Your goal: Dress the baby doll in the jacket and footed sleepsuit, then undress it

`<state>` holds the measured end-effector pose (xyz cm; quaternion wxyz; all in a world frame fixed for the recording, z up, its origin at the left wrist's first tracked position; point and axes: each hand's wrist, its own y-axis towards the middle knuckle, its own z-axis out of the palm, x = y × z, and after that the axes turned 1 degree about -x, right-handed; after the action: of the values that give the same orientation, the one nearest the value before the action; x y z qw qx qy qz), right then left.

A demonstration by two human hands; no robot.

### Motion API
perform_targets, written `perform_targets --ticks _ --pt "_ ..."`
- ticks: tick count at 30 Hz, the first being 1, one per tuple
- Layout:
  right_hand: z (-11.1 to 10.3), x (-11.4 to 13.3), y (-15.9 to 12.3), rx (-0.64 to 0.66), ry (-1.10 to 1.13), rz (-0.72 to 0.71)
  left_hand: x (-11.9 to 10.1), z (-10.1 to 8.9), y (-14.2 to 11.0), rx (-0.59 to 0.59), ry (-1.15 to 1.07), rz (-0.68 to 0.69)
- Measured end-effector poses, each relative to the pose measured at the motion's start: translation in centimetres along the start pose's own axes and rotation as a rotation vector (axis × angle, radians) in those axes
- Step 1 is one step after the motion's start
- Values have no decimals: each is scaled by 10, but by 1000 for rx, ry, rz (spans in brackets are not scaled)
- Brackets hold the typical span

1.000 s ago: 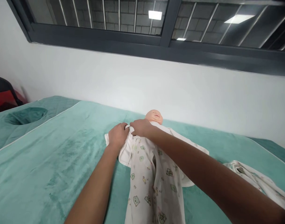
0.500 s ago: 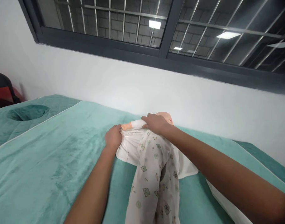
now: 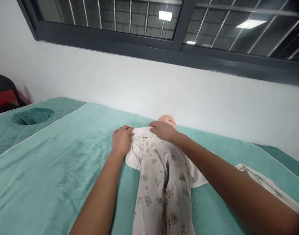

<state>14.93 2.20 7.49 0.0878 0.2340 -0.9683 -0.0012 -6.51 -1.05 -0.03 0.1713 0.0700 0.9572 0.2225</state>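
Observation:
A baby doll (image 3: pixel 168 119) lies on its back with its head toward the wall. White printed baby clothes (image 3: pixel 155 173) cover its body and legs. Its white sleeve (image 3: pixel 142 132) stretches out to the left between my hands. My left hand (image 3: pixel 122 139) is closed around the sleeve's outer end, and the doll's hand is hidden there. Near the shoulder, just below the head, my right hand (image 3: pixel 163 130) grips the upper part of the same sleeve. A loose white cloth flap (image 3: pixel 134 158) lies under the sleeve.
A teal padded bed (image 3: pixel 66 169) carries the doll, with a round hole (image 3: pixel 33 116) at its far left. Another white printed cloth (image 3: pixel 269 186) lies to the right, partly behind my forearm. Behind are a white wall (image 3: pixel 110 81) and a barred window. A black and red object (image 3: pixel 3 93) stands at left.
The doll's bare hand, visible before beside my left hand, is now out of sight, and white sleeve reaches my left fingers. The doll's face shows more. My view has shifted slightly.

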Motion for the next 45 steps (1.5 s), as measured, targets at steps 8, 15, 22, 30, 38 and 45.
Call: perform_targets --ticks 8,15,22,30,38,45 --pt "48 -74 -92 -451 132 299 -11 0 -3 29 85 -172" --pt "70 -107 -125 -600 84 534 -20 4 -7 8 150 -173" --pt "62 -116 -124 -515 133 653 -103 -6 20 67 -149 98" --pt "61 -121 -126 -490 179 641 -228 35 56 586 219 503" --pt "54 -132 -125 -450 374 641 -238 53 62 656 352 454" --pt "52 -148 -126 -592 655 600 -223 11 72 560 332 462"
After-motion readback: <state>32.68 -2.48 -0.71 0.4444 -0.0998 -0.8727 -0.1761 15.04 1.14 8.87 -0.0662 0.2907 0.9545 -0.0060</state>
